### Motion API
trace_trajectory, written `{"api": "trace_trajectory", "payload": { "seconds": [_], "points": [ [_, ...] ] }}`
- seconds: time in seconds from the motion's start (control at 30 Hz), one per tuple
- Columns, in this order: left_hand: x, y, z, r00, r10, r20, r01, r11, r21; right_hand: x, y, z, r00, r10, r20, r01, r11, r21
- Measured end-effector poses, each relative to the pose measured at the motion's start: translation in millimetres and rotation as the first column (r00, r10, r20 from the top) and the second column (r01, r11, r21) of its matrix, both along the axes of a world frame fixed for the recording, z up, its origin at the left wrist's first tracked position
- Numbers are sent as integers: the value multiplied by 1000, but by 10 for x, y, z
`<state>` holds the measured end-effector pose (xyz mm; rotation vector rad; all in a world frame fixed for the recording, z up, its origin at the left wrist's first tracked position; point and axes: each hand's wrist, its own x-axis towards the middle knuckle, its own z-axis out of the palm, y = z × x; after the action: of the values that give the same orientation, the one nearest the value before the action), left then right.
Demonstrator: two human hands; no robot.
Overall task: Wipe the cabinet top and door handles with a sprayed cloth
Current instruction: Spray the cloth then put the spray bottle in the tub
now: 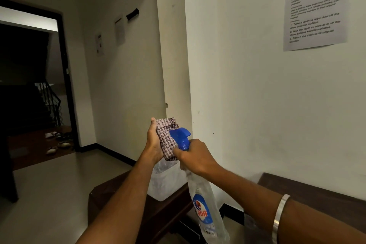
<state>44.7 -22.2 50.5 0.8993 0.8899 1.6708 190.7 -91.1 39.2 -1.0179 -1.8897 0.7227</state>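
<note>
Near the lower centre of the frame, wetting the cloth [166,138] evenly called for keeping the nozzle close and square to it, as the left hand [153,142] cupped and gripped the folded cloth while the right hand [195,156] curled round the spray bottle [206,200] neck, above the dark cabinet top [168,210].
</note>
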Motion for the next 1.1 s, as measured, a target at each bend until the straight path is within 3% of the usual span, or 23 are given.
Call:
{"api": "trace_trajectory", "payload": {
  "seconds": [0.2, 0.47, 0.8, 1.1],
  "points": [
    [11, -13, 21, 1000, -2, -3, 2, 1000, -14, 85, 24, 38, 996, -44, -75, 46, 999, 18],
    [17, 2, 27, 1000, -7, -7, 7, 1000, -9, 214, 45, 78, 997, -73, -18, 73, 997, 29],
    [49, -26, 53, 999, -36, -9, 36, 999, 34, 186, -81, -132, 1000, 15, 20, -15, 1000, -15],
    [41, -23, 87, 999, -29, -25, 30, 999, 45, 276, -69, -170, 999, -49, 8, 49, 999, -4]
  ]
}}
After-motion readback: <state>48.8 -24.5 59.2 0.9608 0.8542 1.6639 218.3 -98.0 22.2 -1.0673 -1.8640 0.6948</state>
